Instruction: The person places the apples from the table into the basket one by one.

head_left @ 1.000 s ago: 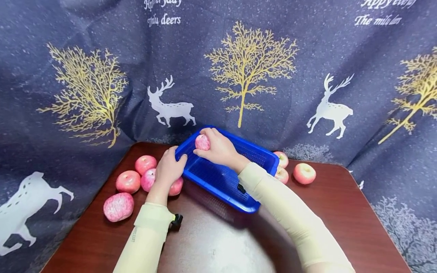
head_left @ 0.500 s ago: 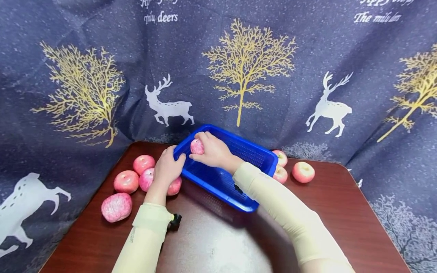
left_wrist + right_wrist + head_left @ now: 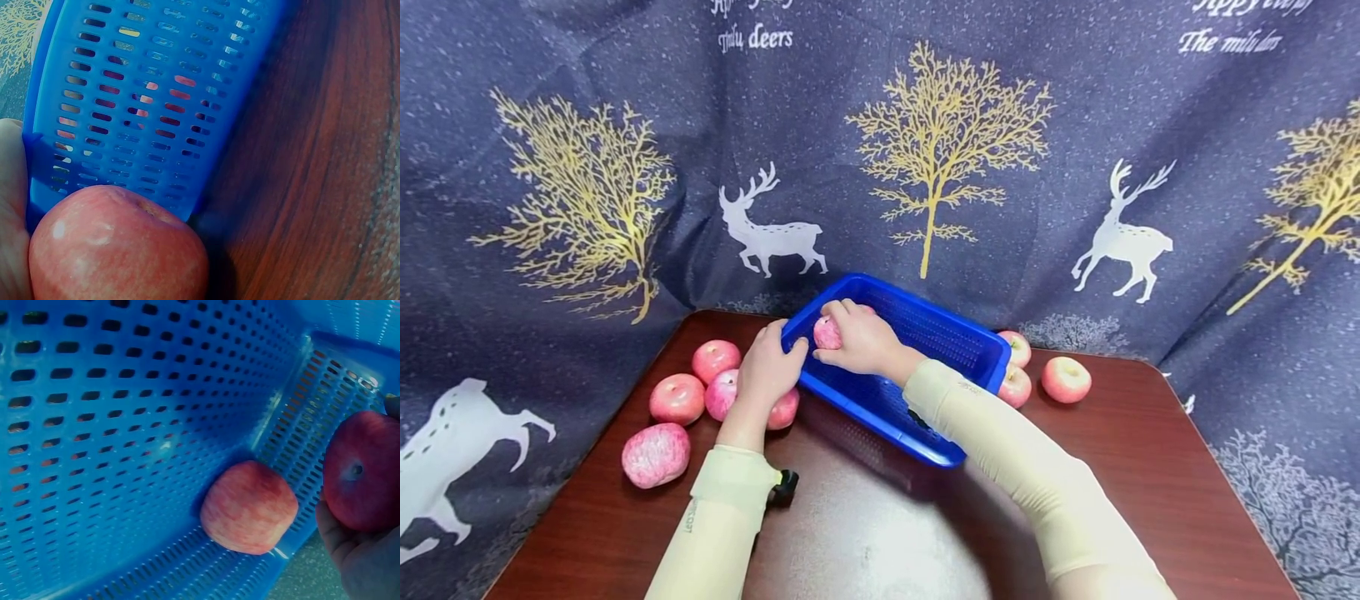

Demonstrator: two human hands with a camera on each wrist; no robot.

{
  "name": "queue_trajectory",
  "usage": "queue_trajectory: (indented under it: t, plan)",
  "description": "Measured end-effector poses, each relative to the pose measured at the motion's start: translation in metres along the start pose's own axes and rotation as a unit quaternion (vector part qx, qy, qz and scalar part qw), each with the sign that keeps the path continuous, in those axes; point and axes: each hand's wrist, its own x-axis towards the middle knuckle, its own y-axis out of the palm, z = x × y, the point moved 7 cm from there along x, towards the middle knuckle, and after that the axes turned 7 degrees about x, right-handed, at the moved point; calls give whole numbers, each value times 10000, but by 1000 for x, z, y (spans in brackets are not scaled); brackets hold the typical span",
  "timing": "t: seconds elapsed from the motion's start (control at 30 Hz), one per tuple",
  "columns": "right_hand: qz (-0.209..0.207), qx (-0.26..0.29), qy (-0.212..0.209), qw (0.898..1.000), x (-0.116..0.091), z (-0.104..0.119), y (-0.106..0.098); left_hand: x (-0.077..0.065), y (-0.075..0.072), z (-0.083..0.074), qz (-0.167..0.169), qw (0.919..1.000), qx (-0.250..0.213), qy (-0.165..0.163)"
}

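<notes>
My right hand [image 3: 861,337] grips a pink-red apple [image 3: 827,332] inside the blue plastic basket [image 3: 917,456], near its left end. The right wrist view shows this held apple [image 3: 365,472] with fingers and thumb about it. A second apple [image 3: 250,507] sits in the basket; in the head view only a sliver of it shows behind the right hand. At the basket's left corner, my left hand [image 3: 769,367] grips the rim, thumb on the inner side. Close beside that hand is an apple [image 3: 119,250] outside the perforated wall, partly hidden by the wrist in the head view.
Several more apples lie left of the basket, among them a streaky pink one [image 3: 656,456] nearest the front. On the right, one apple [image 3: 1066,380] stands apart and two others [image 3: 1015,386] are against the basket's end. A printed cloth [image 3: 865,167] hangs behind the brown table [image 3: 1120,475].
My right hand has moved left and down into the basket with its apple. Part of another apple now shows behind that hand. My left hand keeps its place on the rim.
</notes>
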Motion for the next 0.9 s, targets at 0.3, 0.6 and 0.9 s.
queue_trajectory:
  t: [0.3, 0.6, 0.9]
  plan:
    - [236, -72, -66, 9997, -1, -2, 8, -1, -2, -2, -7, 10000, -48, 30]
    - [453, -317, -318, 9980, 0, -5, 19, -1, -1, 1, 46, 9999, -66, 102]
    - [491, -649, -581, 9950, 1, -3, 24, 0, 0, 2, 98, 9999, -93, 67]
